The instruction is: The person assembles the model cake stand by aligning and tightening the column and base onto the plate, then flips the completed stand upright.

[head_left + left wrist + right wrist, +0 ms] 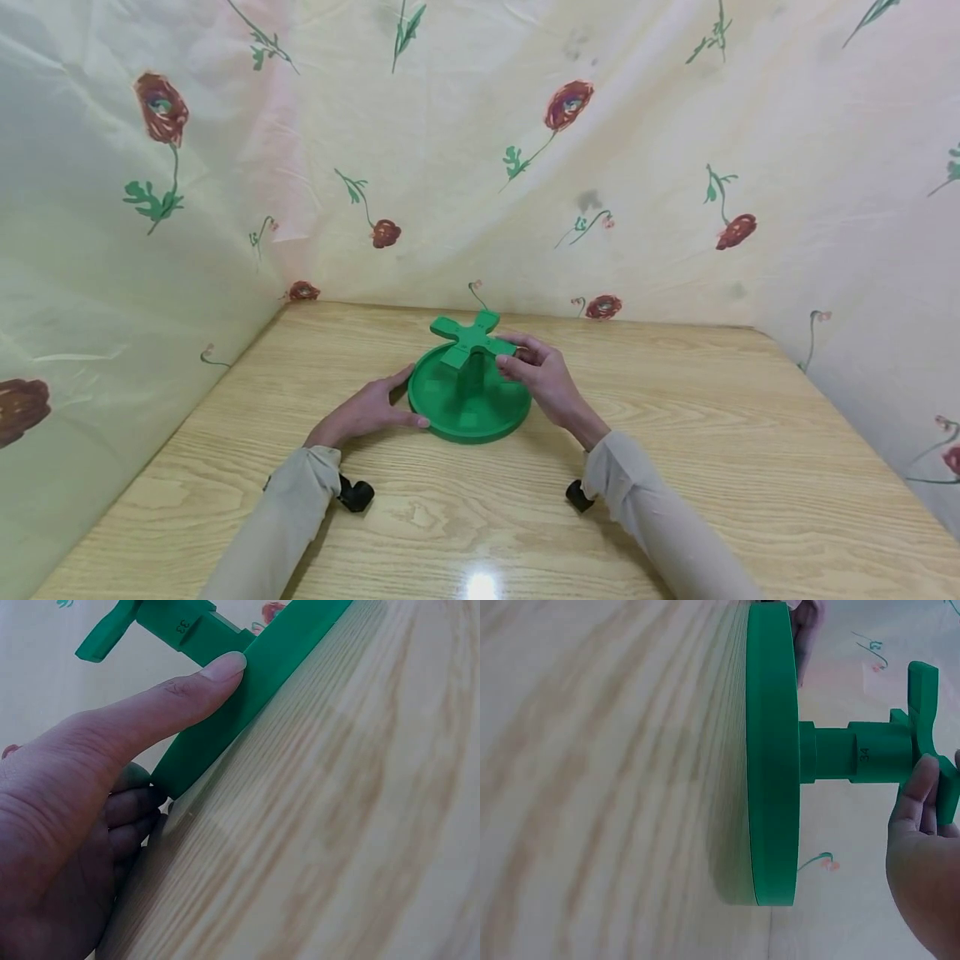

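A round green base (468, 434) with a raised rim lies flat on the table. From its middle rises a stepped column (883, 753), marked "34" in the right wrist view. On top of the column sits a green four-armed cross piece (471, 337). My left hand (369, 406) holds the base at its left side, the thumb (223, 667) against the rim and the other fingers farther round the edge. With my right hand (551, 385) I pinch the cross piece's right arm between thumb and fingers.
The wood-grain table (712, 458) extends to both sides. A floral cloth (450, 150) hangs behind it and along the left and right sides. Black devices (356, 495) are strapped at both wrists, below the beige sleeves.
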`<state>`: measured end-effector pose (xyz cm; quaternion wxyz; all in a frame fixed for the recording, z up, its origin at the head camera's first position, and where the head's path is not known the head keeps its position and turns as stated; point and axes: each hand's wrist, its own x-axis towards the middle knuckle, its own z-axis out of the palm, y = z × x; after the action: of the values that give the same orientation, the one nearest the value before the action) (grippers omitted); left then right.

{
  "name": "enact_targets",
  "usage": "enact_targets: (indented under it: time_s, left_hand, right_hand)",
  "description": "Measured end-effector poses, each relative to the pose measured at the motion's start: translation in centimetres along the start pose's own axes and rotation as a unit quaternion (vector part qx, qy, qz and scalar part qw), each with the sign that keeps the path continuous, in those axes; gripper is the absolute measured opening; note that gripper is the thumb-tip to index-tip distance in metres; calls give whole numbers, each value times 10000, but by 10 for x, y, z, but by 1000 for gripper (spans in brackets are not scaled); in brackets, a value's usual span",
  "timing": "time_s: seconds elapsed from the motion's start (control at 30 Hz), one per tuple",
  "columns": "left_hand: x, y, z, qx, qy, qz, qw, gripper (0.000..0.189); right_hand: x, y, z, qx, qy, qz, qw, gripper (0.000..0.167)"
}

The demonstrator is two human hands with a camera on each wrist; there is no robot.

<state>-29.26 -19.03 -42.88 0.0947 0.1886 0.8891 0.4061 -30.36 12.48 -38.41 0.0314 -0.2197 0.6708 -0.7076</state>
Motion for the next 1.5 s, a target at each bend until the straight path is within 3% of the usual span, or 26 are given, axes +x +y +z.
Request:
enact_targets:
  time_s: [0.3,0.63,1.5]
  left_hand:
    - [1,1,-1,46,-10,-48,10000,115]
    - [0,2,-1,-13,-7,19,10000,113]
    - [-1,3,1,26,9,-10,10000,112]
  right_hand:
    - [-3,-3,-1,-774,147,-183,9967,37]
    - [-8,-7,3,-1776,216,-450,9828,33]
    - [-19,-10,18,-2310,162,-847,9691,30]
